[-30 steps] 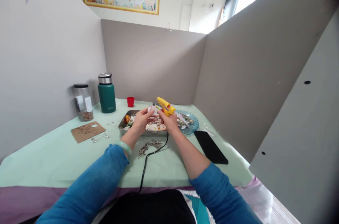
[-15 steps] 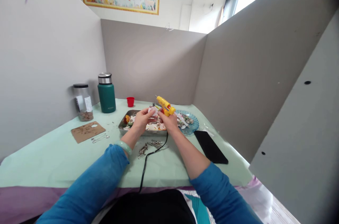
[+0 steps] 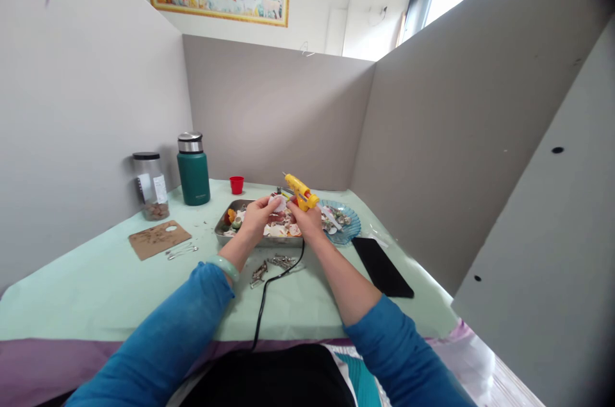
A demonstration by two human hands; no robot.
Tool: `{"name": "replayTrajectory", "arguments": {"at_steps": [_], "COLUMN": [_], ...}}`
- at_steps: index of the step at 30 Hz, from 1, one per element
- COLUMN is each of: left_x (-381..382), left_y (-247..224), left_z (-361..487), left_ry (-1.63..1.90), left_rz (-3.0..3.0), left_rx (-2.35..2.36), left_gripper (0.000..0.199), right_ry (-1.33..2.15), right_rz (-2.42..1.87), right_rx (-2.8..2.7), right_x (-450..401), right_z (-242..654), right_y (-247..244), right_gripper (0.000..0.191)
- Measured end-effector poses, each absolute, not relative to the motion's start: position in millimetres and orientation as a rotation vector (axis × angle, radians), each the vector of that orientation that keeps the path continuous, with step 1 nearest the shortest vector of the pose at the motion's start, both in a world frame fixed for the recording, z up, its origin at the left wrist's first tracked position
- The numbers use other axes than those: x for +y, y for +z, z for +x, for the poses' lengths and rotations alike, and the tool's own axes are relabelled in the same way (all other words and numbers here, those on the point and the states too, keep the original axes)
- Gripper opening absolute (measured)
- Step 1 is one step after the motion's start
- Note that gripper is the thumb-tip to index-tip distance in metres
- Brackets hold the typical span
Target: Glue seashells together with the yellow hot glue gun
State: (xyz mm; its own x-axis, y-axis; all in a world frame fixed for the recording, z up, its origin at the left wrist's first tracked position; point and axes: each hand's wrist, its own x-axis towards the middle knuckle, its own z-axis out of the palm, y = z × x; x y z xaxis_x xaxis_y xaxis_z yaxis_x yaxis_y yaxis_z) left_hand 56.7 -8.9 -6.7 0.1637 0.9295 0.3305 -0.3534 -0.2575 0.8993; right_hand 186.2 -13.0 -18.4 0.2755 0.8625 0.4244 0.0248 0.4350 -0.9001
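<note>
Pinched in my left hand is a small round white disc, held above a metal tray of mixed small pieces. My right hand is closed around a yellow glue gun, its nozzle pointing up and away to the left. A white glue stick sticks out behind the gun. The gun's black cord runs down over the table's front edge. Both hands are close together, and the fingertips of my right hand are partly hidden.
A blue plate of small pieces lies right of the tray, near a black flat slab. Metal clips lie in front. Leftward are brown card, safety pins, a jar, a green flask and a red cup.
The disc has turned slightly in my left fingers. The glue gun has shifted a tiny bit to the right; all else looks the same.
</note>
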Motion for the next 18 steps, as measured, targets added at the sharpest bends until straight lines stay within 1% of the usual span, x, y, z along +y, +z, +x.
{"name": "replayTrajectory", "arguments": {"at_steps": [9,18], "left_x": [-8.9,-8.8], "left_y": [-6.7,-8.7], "left_z": [57.9,57.3], "left_ry": [1.398,1.396], "left_rz": [1.281,1.284], "left_rx": [0.655,0.628], "left_gripper": [0.037,0.038], "right_ry": [0.687,0.684], "right_rz": [-1.001,-0.956], "right_rx": [-1.183,-1.148], "right_x": [-10.6,-14.3], "right_z": [188.6,185.3], "right_y": [-20.8,-17.4], "right_gripper": [0.029,0.027]}}
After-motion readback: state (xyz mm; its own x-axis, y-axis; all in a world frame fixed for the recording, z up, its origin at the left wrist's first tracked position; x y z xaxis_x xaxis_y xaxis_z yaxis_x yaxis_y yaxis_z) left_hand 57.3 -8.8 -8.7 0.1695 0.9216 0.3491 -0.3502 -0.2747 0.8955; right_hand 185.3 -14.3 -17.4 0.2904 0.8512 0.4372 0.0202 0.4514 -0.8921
